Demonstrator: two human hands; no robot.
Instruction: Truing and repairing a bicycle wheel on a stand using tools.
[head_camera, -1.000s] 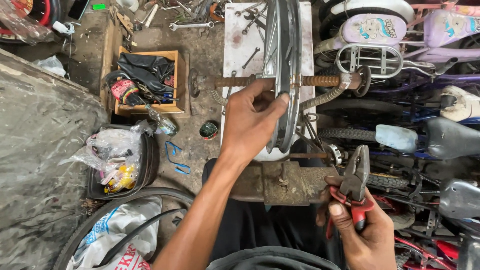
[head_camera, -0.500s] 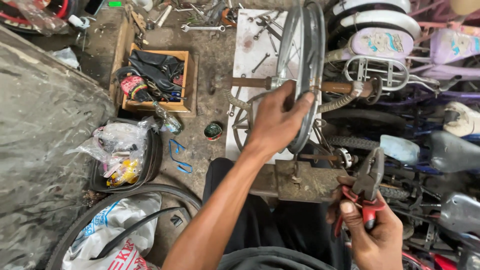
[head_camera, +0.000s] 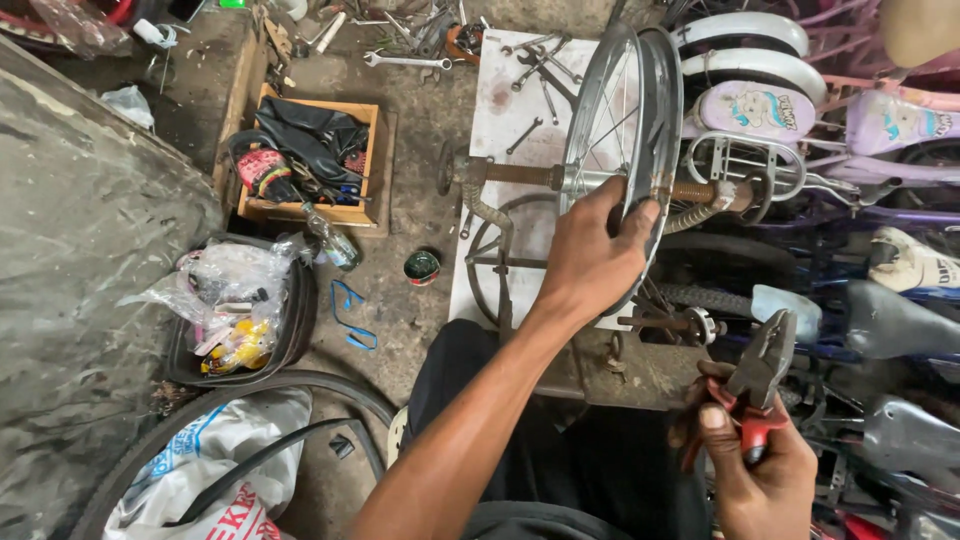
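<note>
A bare silver bicycle wheel rim (head_camera: 640, 100) with thin spokes stands upright on a rusty truing stand (head_camera: 505, 175). My left hand (head_camera: 590, 255) grips the near edge of the rim, thumb and fingers wrapped over it. My right hand (head_camera: 755, 465) is low at the right, closed on the red handles of a pair of pliers (head_camera: 762, 375) whose dark jaws point up toward the stand's lower axle (head_camera: 670, 323). The pliers touch nothing.
A wooden box (head_camera: 305, 160) of rubber parts sits to the left, with a small tin (head_camera: 421, 266) beside it. Spanners (head_camera: 405, 60) lie on the ground beyond. A bag-filled tub (head_camera: 235, 310) and tyre (head_camera: 300, 390) lie near left. Children's bicycles (head_camera: 800, 120) crowd the right.
My left hand has stayed on the rim as the view shifted. My right hand with the pliers has stayed low at the right.
</note>
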